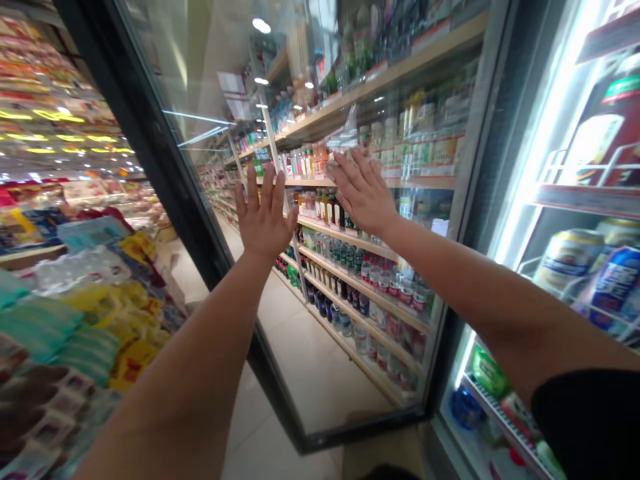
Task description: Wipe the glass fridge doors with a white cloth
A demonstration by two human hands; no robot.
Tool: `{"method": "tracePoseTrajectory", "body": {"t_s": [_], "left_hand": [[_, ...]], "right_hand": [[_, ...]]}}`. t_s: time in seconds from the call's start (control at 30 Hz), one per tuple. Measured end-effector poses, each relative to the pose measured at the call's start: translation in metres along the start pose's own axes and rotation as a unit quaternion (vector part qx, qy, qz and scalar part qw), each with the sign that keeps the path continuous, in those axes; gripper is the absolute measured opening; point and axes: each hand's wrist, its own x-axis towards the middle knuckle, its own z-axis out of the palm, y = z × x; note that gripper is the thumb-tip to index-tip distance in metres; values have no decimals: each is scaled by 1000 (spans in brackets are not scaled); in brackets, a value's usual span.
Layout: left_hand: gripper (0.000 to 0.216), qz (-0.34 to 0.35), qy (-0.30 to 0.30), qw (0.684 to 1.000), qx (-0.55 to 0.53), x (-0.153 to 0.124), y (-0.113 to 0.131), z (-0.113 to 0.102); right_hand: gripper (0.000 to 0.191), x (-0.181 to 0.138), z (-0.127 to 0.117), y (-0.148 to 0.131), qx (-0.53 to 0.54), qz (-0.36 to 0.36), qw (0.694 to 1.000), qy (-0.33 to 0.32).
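Note:
A glass door (153, 160) with a dark frame stands swung open in front of me. My left hand (265, 217) lies flat against the glass, fingers spread and pointing up. Further right and slightly higher, my right hand (365, 193) is also laid on the pane, its fingers stretched out toward the upper left. A pale smear shows around the right fingertips; whether it is a reflection or something thin under them I cannot tell. Through the glass and mirrored in it appear shelves of bottles (355, 257).
On the right is a lit fridge with cans (570, 257), a large dark red bottle (613, 127) and a green package (489, 371) on wire shelves. To the left, yellow and teal packaged goods (135, 313) are piled beside the door. A tiled floor (280, 313) runs ahead.

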Motion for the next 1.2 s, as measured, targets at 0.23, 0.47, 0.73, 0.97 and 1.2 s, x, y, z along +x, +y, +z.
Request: {"method": "tracePoseTrajectory", "body": {"t_s": [0.23, 0.47, 0.73, 0.97, 1.2], "left_hand": [[71, 2, -3, 1000, 22, 5, -3, 1], [69, -53, 8, 998, 38, -54, -5, 3], [68, -77, 11, 995, 56, -104, -14, 13], [67, -72, 15, 995, 63, -103, -14, 11], [67, -70, 15, 995, 66, -104, -16, 13]], "right_hand": [[57, 9, 8, -10, 14, 38, 998, 47], [57, -50, 18, -15, 41, 9, 999, 19], [56, -44, 11, -29, 42, -3, 999, -7], [55, -60, 31, -67, 48, -1, 999, 2], [57, -22, 27, -80, 51, -45, 997, -19]]}}
